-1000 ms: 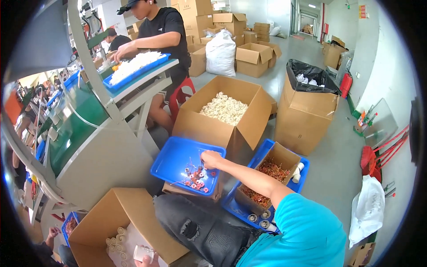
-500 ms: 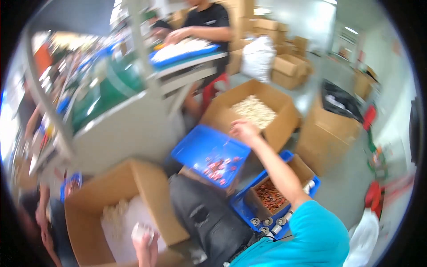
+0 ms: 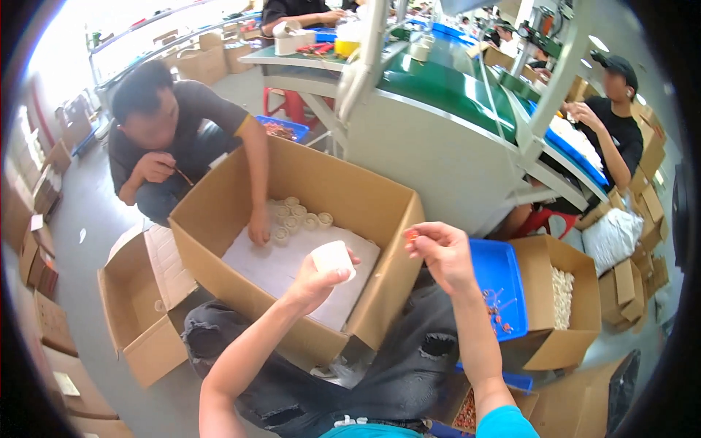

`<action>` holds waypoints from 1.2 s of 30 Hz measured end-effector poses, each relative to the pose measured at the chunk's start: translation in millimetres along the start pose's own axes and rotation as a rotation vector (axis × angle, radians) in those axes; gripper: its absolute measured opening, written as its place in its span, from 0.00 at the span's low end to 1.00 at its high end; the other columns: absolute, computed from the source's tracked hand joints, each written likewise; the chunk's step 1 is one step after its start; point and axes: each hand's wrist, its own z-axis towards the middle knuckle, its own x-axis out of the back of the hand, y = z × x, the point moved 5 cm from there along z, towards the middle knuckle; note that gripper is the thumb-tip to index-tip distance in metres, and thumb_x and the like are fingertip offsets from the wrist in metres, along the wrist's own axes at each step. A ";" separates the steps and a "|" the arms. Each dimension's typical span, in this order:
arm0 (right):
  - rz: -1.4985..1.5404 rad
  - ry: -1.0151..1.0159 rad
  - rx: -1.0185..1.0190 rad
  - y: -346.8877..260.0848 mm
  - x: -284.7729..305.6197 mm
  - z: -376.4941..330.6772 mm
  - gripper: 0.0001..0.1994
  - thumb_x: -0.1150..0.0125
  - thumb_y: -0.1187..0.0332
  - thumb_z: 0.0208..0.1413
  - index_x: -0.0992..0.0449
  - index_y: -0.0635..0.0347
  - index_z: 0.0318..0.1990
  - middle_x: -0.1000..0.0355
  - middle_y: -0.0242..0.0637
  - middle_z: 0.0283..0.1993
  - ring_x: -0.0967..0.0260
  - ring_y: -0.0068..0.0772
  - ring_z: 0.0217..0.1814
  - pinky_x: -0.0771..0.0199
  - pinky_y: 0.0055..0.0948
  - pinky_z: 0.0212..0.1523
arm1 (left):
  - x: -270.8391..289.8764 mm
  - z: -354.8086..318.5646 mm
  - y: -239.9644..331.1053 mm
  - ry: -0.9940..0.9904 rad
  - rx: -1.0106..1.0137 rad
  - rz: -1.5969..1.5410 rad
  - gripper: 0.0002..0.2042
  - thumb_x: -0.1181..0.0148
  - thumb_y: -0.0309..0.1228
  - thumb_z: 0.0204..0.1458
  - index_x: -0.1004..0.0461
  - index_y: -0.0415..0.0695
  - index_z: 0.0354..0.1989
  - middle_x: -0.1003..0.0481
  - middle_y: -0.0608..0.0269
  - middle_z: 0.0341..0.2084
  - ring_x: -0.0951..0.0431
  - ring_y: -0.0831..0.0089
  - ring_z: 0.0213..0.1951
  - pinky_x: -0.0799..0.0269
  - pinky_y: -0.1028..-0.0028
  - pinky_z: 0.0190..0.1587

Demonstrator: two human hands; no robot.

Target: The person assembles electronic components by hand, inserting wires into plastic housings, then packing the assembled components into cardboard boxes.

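My left hand (image 3: 315, 279) is raised over a large open cardboard box (image 3: 219, 219) and grips a small white round cup (image 3: 334, 258). My right hand (image 3: 440, 249) is held up beside it, over the box's right wall, and pinches a small red piece (image 3: 412, 236) between thumb and fingertips. The box is lined with a white sheet (image 3: 277, 266), and several white cups (image 3: 299, 214) stand in a cluster at its far side. A crouching person's hand (image 3: 258, 232) rests on those cups. A blue tray (image 3: 500, 285) with small red pieces lies right of my right hand.
A green-topped conveyor bench (image 3: 445, 87) runs behind the box. A seated person in black (image 3: 613, 139) works at its right end. A smaller box of white parts (image 3: 562, 296) sits beside the blue tray, an empty carton (image 3: 142, 306) lies at the left, more cartons at far right.
The view has swung left from the blue tray to the large box. My right hand came up off the tray holding a red piece; my left hand now holds a white cup.
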 end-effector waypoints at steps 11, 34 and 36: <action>-0.179 -0.208 -0.180 54.9 -38.1 32.0 0.09 0.38 0.82 0.54 0.21 0.71 0.43 0.21 0.43 0.41 0.22 0.29 0.40 0.19 0.27 0.44 | 7.4 -20.4 25.9 0.012 0.220 0.267 0.23 0.26 0.31 0.40 0.28 0.41 0.45 0.24 0.50 0.47 0.22 0.59 0.48 0.26 0.60 0.51; -0.729 -0.019 0.916 8.2 -73.3 -22.2 0.13 0.34 0.87 0.45 0.21 0.69 0.40 0.24 0.48 0.41 0.24 0.33 0.35 0.22 0.24 0.36 | -7.5 -14.5 44.1 0.326 -0.729 1.364 0.33 0.26 0.21 0.38 0.36 0.40 0.56 0.36 0.49 0.49 0.30 0.56 0.48 0.30 0.65 0.49; -0.726 -0.027 0.927 11.5 -75.2 -21.2 0.13 0.34 0.87 0.44 0.20 0.69 0.40 0.24 0.48 0.41 0.24 0.32 0.35 0.22 0.24 0.35 | -6.0 -16.4 45.2 0.361 -0.767 1.362 0.33 0.24 0.22 0.36 0.33 0.41 0.54 0.36 0.51 0.47 0.30 0.56 0.47 0.30 0.65 0.47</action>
